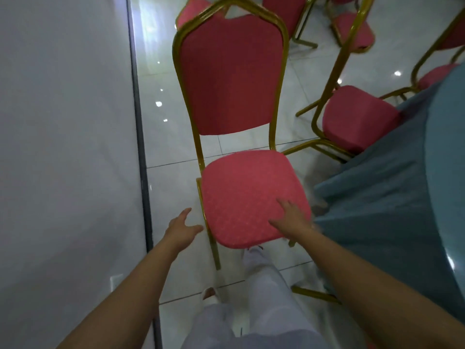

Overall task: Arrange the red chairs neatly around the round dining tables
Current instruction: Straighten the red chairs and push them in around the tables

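The nearest chair point(245, 192) stands on the tiled floor point(173, 170) directly in front of the person, its seat facing them and its gold-framed back on the far side. It sits between a white wall point(63, 122) on the left and the blue-clothed desk point(402, 187) on the right, with the seat's right edge just beside the cloth.

The right hand point(293, 220) rests on the near right corner of the seat. Its fingers point(284, 205) lie straight and spread flat on the cushion, gripping nothing. The left hand point(181, 227) hangs just beside the seat's near left corner, its fingers point(186, 212) loosely extended and holding nothing; whether the thumb touches the frame cannot be told.

A second chair point(357, 119) stands partly under the desk edge farther back, and more chairs point(352, 28) stand beyond it. The person's white trousers point(261, 285) show below the seat.
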